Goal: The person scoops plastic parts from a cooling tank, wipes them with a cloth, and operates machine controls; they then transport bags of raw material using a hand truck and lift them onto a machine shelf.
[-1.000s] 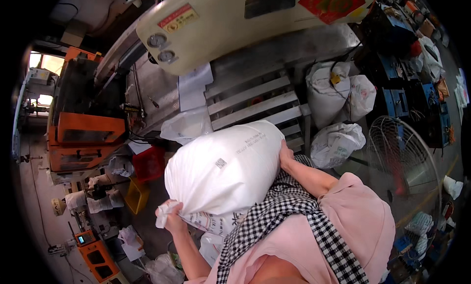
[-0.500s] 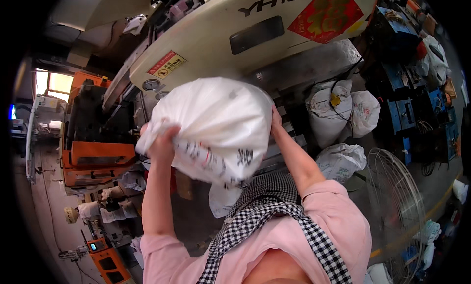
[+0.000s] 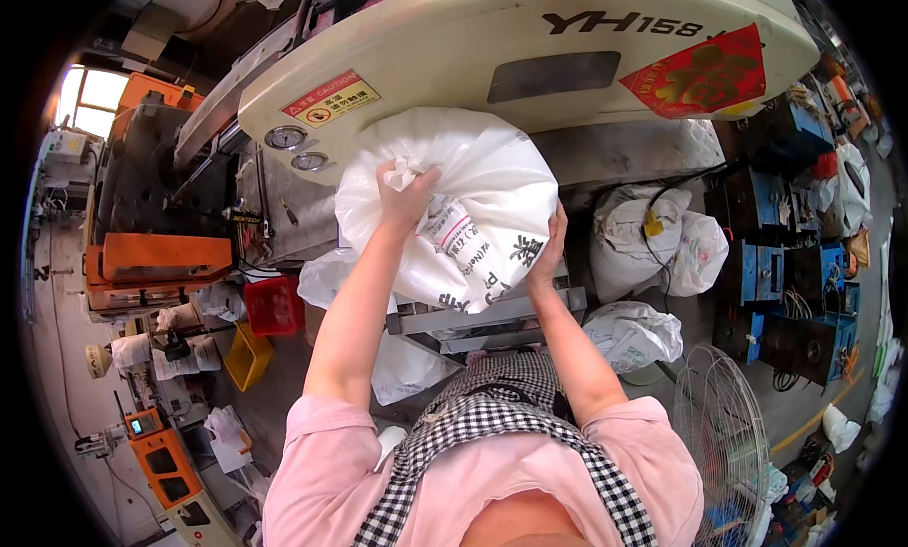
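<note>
A full white woven sack (image 3: 482, 188) with dark print is held up in front of me, against the cream machine housing. My left hand (image 3: 407, 199) is closed round its gathered neck, and a crumpled tuft of the sack sticks out above the fist. Against the sack's right side presses my right hand (image 3: 550, 249), bracing it; its fingertips are partly hidden behind the bulge. Below the sack show grey metal bars (image 3: 492, 322), like a step or frame.
The cream machine housing (image 3: 435, 74) spans the far side, with round gauges (image 3: 286, 138) at its left. At right stand tied white sacks (image 3: 636, 240) and a wire fan guard (image 3: 724, 434). A red crate (image 3: 274, 306) and yellow crate (image 3: 248, 356) lie left.
The sack has moved up and slightly right, and its neck now faces upward toward me. My left hand has swung up and right with the neck; my right hand stays on the side.
</note>
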